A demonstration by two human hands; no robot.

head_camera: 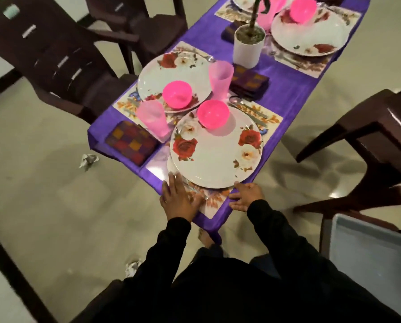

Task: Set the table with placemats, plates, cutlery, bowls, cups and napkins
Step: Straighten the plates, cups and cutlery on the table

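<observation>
At the lower middle of the frame the left hand point(177, 199) lies flat on the near placemat point(214, 203), fingers point(175, 180) straight and spread, tips touching the rim of the near rose-patterned plate point(215, 152). It grips nothing. A piece of cutlery point(194, 190) shows just beside this hand, partly under it. The right hand point(247, 197) rests at the corner of the purple-covered desk point(285, 89), fingers loosely extended with the palm turned up and inward, one fingertip at the plate's near edge — it holds nothing either.

The near plate sits on its placemat at the centre of the frame and carries a bright pink bowl point(213, 114) on its far side. To its left stand a pale pink cup point(152, 120) and, nearer the desk's left edge, a folded chequered napkin point(130, 145).

Above and left of centre a second plate point(171, 73) holds another pink bowl point(177, 93); a second pink cup point(220, 78) stands just right of it, beside a dark folded napkin point(249, 85). More cutlery point(253, 113) lies on the placemat right of the near bowl.

In the upper middle stands a white plant pot point(248, 46). A third plate point(311, 36) with a pink bowl point(303, 9) fills the upper right.

Dark brown chairs point(55, 54) stand around the desk, and crumpled paper point(88, 160) lies on the floor at left.
</observation>
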